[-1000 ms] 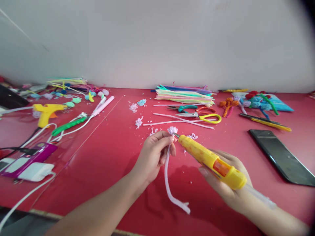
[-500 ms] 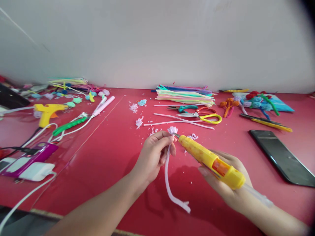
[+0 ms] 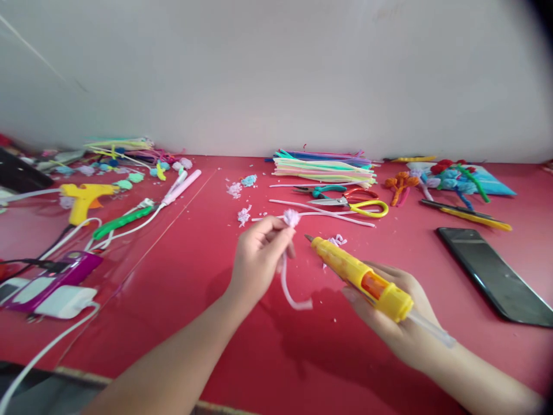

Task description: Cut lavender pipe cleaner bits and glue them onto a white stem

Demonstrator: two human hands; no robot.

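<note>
My left hand (image 3: 263, 251) pinches a pale lilac pipe-cleaner flower (image 3: 291, 218) just below its fluffy head. Its stem (image 3: 288, 291) hangs beneath the fingers and curves to the right. My right hand (image 3: 400, 311) is wrapped around a yellow hot glue gun (image 3: 360, 276), with a clear glue stick (image 3: 432, 329) poking out of its back end. The gun's metal nozzle points up and left at the flower, a small gap apart from it. Small curled lilac scraps (image 3: 337, 240) lie behind the nozzle.
Pliers (image 3: 326, 191), yellow-handled scissors (image 3: 367, 208) and a pipe-cleaner bundle (image 3: 324, 170) lie at the back. A phone (image 3: 496, 276) and finished pipe-cleaner pieces (image 3: 453, 176) are at right. Left are another yellow glue gun (image 3: 84, 202), a purple power strip (image 3: 56, 282) and cables.
My left hand has drawn the flower left and slightly up, off the nozzle, and its stem has swung. The glue gun has shifted slightly left.
</note>
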